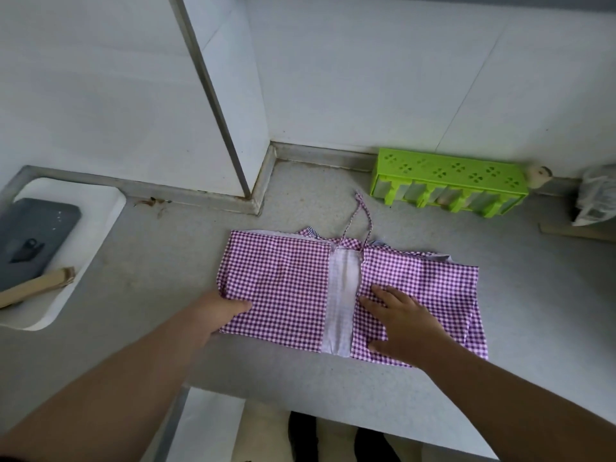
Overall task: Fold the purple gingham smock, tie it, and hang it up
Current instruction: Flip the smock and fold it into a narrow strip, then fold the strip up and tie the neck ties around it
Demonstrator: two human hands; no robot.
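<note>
The purple gingham smock (283, 281) lies flat on the grey counter (166, 261), folded into a wide rectangle with a pale strip of its inner side down the middle. Its thin tie strings (361, 216) loop toward the wall. My left hand (223, 310) grips the smock's left edge, thumb on top of the cloth. My right hand (405, 321) rests flat on the right half, fingers spread, pressing it down.
A green plastic rack (450, 181) stands against the wall behind the smock. A white tray (100, 221) with a dark board and a wooden handle sits at the left. A bag (596, 198) is at the far right. The counter's front edge runs just below my hands.
</note>
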